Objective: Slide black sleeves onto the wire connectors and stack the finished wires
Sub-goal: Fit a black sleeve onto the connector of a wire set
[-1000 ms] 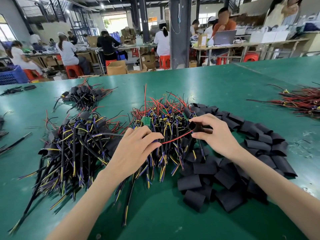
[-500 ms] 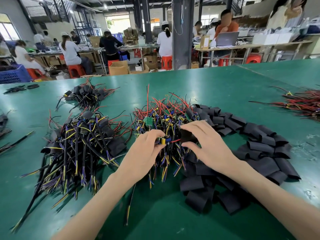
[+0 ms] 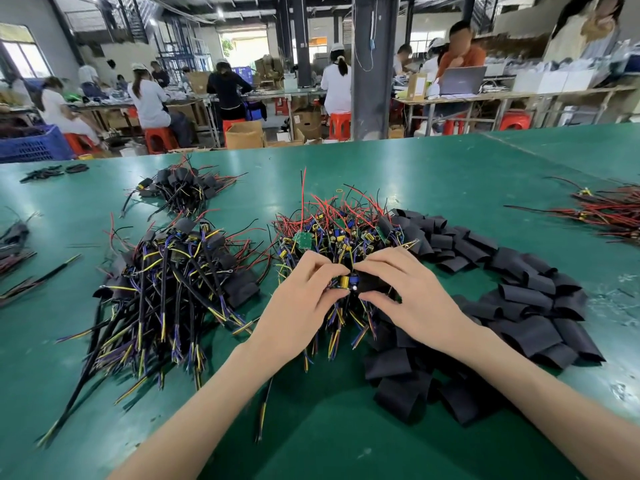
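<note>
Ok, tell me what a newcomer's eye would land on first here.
At centre, the left hand pinches a wire connector with a yellow part, and the right hand holds a black sleeve against it. A heap of loose sleeves curves to the right; a stack of sleeved wires lies on the left.

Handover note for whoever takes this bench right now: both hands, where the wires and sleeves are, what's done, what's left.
Left hand pinches a connector. Right hand holds a black sleeve against it, not yet fully on.
Unsleeved wires heaped in the centre, loose sleeves to the right, finished wires stacked on the left.
To do: seat this sleeve, stack it, work through the heap.
</note>
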Action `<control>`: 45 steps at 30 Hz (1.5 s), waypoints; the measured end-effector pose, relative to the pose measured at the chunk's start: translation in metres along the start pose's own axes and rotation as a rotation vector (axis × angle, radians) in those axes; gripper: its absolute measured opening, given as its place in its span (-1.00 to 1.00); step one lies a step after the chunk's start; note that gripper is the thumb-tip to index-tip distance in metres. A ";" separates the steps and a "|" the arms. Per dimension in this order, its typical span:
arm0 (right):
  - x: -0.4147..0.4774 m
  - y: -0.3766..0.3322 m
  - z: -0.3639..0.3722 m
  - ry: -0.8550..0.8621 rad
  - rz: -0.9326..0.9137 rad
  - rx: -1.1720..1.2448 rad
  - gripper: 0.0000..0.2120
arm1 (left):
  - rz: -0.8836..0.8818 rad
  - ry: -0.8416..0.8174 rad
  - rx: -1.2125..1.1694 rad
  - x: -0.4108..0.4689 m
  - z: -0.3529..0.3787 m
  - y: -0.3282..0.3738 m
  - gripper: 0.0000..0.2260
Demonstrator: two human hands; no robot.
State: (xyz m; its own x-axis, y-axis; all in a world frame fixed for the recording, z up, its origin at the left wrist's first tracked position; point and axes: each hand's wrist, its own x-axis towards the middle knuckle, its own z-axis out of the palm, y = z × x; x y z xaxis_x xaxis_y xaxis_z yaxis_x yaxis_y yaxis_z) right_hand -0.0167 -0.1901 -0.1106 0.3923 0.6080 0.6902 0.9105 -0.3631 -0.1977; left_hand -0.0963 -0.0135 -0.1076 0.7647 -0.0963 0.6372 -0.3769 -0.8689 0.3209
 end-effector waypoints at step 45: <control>-0.002 0.002 0.001 0.023 -0.013 0.124 -0.72 | 0.018 0.143 -0.130 -0.002 0.007 -0.003 -0.97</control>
State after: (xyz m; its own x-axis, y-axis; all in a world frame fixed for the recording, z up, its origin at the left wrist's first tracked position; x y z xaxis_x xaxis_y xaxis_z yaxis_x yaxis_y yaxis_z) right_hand -0.0156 -0.1917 -0.1130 0.3782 0.5955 0.7087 0.9254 -0.2644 -0.2716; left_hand -0.0929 -0.0140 -0.1142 0.6786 -0.0330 0.7337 -0.4609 -0.7970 0.3904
